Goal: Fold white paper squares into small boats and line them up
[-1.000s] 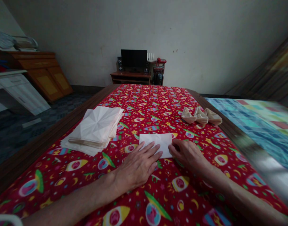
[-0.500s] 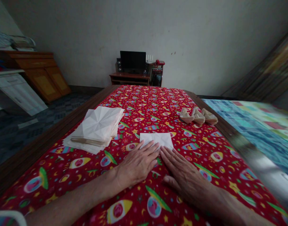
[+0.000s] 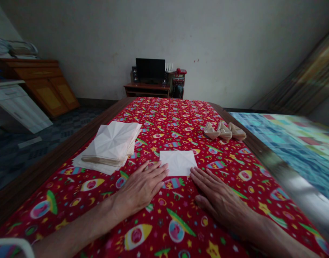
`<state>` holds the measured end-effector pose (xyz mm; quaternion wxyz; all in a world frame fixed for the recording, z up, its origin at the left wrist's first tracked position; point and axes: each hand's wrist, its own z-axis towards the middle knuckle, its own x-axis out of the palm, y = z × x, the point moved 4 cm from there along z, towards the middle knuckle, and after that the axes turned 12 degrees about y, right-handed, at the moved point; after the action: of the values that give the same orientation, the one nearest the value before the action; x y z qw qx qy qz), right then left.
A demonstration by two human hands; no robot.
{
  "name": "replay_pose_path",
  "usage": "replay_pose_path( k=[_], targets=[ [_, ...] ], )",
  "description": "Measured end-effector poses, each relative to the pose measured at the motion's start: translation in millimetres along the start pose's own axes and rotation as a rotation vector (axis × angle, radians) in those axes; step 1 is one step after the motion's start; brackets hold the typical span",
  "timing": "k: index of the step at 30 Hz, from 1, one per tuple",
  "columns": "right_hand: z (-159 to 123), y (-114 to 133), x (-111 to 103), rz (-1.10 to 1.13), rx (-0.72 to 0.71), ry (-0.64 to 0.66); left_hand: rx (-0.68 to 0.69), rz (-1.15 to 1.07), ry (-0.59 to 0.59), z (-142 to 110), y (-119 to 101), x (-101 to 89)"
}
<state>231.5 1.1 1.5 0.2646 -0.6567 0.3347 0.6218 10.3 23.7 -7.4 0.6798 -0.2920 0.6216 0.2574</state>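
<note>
A white folded sheet of paper [image 3: 179,162] with faint crease lines lies flat on the red patterned cloth [image 3: 169,129]. My left hand [image 3: 144,184] rests palm down, its fingertips on the paper's lower left corner. At the lower right corner, the fingertips of my right hand [image 3: 214,191] touch the edge, the hand flat with its thumb held apart. Neither hand grips anything. To the left is a stack of creased paper sheets [image 3: 110,143], the top one showing folds that fan out from its middle. Several folded paper pieces [image 3: 225,131] stand in a row at the right.
The cloth covers a brown wooden table [image 3: 99,125]. Beyond its far end stand a monitor [image 3: 150,68], speakers and a red telephone [image 3: 181,71] on a desk. A bed with a patterned sheet [image 3: 274,143] is at the right, a wooden cabinet [image 3: 50,86] at the left.
My hands have slid apart along the paper's near edge, the left going left and the right going right, uncovering its middle. The paper stays in about the same place.
</note>
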Motion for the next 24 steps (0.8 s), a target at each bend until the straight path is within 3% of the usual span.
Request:
replay_pose_path(
  k=[8, 14, 18, 24],
  targets=[
    [-5, -6, 4, -0.09, -0.01, -0.107, -0.034, 0.062, 0.009, -14, 6, 0.5],
    [4, -3, 0, -0.132, 0.007, -0.274, 0.003, 0.005, -0.088, -5, 9, -4.6],
    [35, 17, -5, -0.231, -0.076, -0.202, 0.055, -0.08, -0.172, 22, 10, -16.9],
    [73, 36, -6, -0.338, -0.125, -0.11, -0.011, -0.16, -0.11, 50, 22, -17.0]
  ],
)
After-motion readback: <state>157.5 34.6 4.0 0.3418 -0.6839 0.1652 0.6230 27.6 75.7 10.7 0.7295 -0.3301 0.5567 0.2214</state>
